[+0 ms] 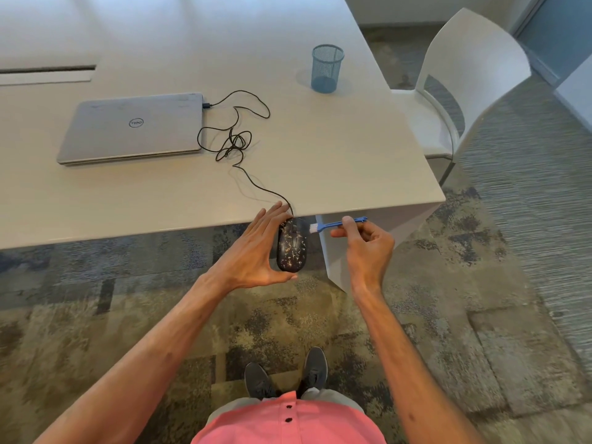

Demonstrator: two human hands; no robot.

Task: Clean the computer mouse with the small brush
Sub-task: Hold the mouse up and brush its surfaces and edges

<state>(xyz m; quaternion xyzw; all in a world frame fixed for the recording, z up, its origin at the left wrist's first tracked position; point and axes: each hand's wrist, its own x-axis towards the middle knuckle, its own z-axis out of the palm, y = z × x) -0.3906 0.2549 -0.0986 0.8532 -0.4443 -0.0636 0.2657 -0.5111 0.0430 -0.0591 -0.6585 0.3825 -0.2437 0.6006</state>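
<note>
Head view, computer mouse (291, 246): a black, gold-flecked body is held in the air just below the near edge of the table (320, 161), nose turned to 12 o'clock.
Head view, left hand (253, 251): the mouse is gripped from its 9 o'clock side. The thumb is hooked under the rear at 6 o'clock and the fingers are stretched up to the nose.
Head view, right hand (368, 243): seen at 3 o'clock of the mouse, apart from it. The blue handle is pinched between thumb and forefinger.
Head view, small brush (336, 224): held nearly level, with the white bristles set at the mouse's 1 o'clock edge, touching or just beside it.
Head view, cable (237, 139): run from the nose toward 11 o'clock, tangled, and plugged into the closed laptop (133, 128).
Head view, mesh cup (326, 68): stood at 1 o'clock, well apart.
Head view, chair (464, 75): placed at 2 o'clock, beside the table.
</note>
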